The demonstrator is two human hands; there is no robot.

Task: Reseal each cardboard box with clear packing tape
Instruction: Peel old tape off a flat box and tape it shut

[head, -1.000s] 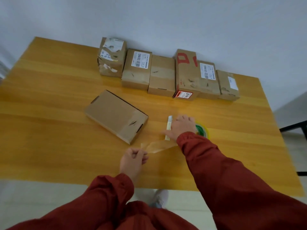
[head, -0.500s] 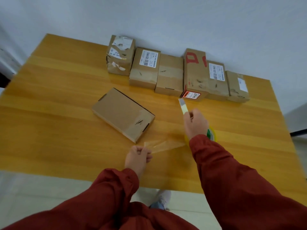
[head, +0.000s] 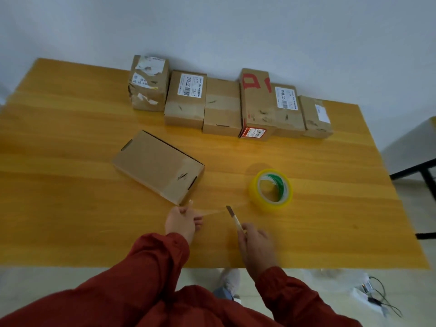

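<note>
A flat brown cardboard box (head: 158, 166) lies in the middle of the yellow wooden desk (head: 70, 197). Six more brown boxes (head: 221, 107) stand in a row at the back. A yellow roll of clear packing tape (head: 270, 190) sits to the right of the flat box. A thin strip of tape (head: 212, 212) runs from the roll to the left hand (head: 180, 221), whose fingers (head: 197, 219) pinch its end near the box's corner. The right hand (head: 256, 244) grips a small cutter knife (head: 233, 217) in curled fingers, its blade tip at the strip

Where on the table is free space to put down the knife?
The table is bare left of the flat box and right of the tape roll; the back row of boxes is crowded.
</note>
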